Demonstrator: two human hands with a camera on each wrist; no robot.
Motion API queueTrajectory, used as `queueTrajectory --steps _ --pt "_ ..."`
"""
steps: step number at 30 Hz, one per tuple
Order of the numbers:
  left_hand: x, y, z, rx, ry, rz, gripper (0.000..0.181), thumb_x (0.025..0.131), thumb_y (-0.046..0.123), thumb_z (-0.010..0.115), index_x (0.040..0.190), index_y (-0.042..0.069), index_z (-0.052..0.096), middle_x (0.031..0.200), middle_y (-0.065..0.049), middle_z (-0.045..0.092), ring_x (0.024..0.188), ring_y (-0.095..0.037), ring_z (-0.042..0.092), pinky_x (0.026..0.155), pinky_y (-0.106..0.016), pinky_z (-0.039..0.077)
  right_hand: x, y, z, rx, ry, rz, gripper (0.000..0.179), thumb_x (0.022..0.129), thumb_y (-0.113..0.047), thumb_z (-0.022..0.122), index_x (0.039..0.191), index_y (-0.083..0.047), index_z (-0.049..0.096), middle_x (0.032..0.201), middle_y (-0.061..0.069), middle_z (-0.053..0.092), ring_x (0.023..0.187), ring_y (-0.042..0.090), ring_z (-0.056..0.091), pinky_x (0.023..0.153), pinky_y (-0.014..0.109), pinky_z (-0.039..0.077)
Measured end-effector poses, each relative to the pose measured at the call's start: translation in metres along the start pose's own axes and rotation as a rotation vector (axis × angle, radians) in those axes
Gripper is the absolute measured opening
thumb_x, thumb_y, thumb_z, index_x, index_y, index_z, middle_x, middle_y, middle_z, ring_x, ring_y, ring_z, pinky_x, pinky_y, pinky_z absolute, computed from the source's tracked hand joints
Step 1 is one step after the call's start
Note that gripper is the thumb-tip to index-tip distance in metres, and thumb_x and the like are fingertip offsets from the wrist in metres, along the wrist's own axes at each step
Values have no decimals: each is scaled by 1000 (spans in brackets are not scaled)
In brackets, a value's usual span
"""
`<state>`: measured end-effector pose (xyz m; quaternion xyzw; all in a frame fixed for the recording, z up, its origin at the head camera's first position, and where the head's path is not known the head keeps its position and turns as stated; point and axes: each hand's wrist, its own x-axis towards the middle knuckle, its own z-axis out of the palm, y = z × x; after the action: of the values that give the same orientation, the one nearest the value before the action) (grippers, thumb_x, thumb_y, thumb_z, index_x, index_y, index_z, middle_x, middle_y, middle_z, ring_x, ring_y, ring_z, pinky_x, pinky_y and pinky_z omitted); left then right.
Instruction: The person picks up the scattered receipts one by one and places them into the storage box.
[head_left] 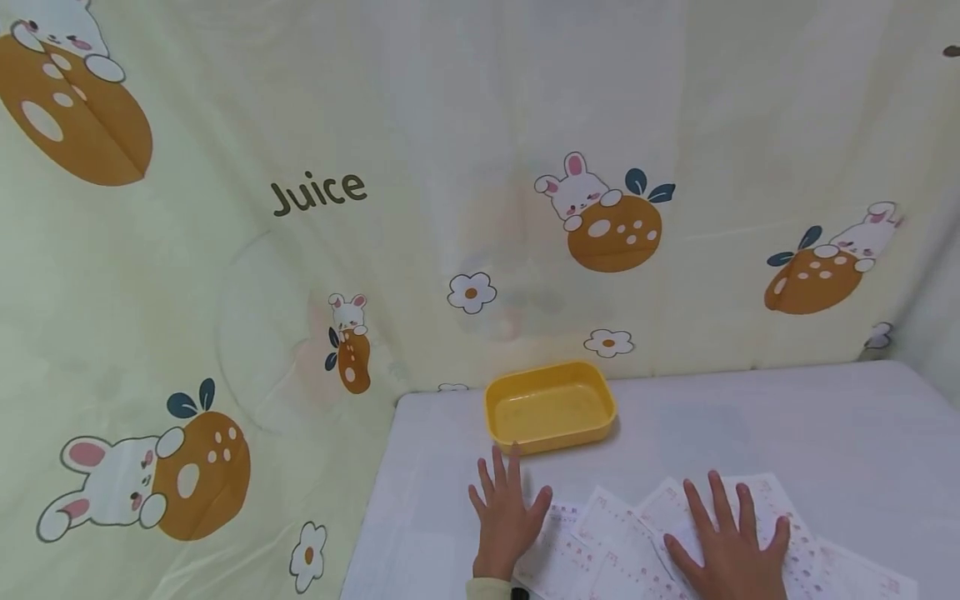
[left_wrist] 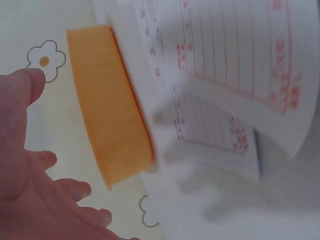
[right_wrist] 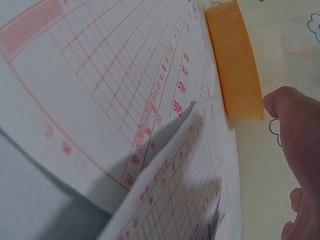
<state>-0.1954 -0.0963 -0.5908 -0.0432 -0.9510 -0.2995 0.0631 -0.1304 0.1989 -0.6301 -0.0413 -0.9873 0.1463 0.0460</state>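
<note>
Printed sheets (head_left: 619, 543) lie below the right fingers (head_left: 722, 503)

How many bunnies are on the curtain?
5. One bunny top left, one bottom left, a small one under the word Juice, one above the yellow tray, one far right. More may be hidden past the picture's edges.

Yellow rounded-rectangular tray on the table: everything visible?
The yellow, rounded-rectangular, plastic-looking tray is shallow and open-topped, with low plain walls and a thin rim; its floor shows bare. It sits upright near the back edge of the flat white tabletop, slightly askew, before the pale rabbit-print cloth. The bare left hand overlaps its near edge in the head view; contact can't be confirmed.
</note>
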Motion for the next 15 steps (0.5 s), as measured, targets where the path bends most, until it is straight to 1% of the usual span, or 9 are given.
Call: queueTrajectory --steps 2,4,6,10,12,13,15 --pt "8 -6 1 -13 27 28 82 102 44 69 167 11 34 172 -29 22 155 -59 15 112 -87 13 -1 2 1 2 -17 6 95 94 -63 72 160 -4 37 174 28 6 153 62 -1 109 84 -21" --pt "16 -11 -1 -40 44 53 81 102 42 69 167 9 35 171 -31 23 154 -61 16 111 -88 12 -2 4 1 3 -5 5 95 93 -62 73 159 -3 37 174 28 6 153 61 0 108 85 -20" --pt "26 -17 -4 -50 47 65 81 102 42 69 167 8 34 171 -32 23 154 -62 16 111 -88 12 -4 5 2 4 17 0 95 94 -60 74 161 -5 35 175 27 3 153 60 0 109 85 -19" --pt "51 -28 -13 -39 7 53 83 103 44 67 168 6 31 171 -31 23 154 -61 16 112 -87 13 -8 10 5 9 97 -26 101 93 -56 76 166 -10 24 177 22 -4 153 58 3 109 87 -15" --pt "64 -35 -15 -22 -12 41 84 104 47 64 168 5 29 171 -31 22 154 -61 16 112 -87 13 -10 14 6 6 138 -40 108 92 -54 77 171 -15 13 178 20 -6 153 57 5 110 88 -12" --pt "70 -38 -17 -33 -15 39 83 104 46 64 167 4 30 171 -32 23 154 -62 17 112 -87 12 -12 17 7 5 151 -42 112 93 -55 76 172 -18 7 178 19 -9 154 57 5 110 88 -11" --pt "80 -42 -19 -46 -36 18 85 104 48 62 167 2 28 171 -31 22 154 -61 15 113 -87 10 -15 23 7 2 171 -41 115 93 -56 75 173 -21 -1 178 18 -11 154 57 6 110 88 -9"
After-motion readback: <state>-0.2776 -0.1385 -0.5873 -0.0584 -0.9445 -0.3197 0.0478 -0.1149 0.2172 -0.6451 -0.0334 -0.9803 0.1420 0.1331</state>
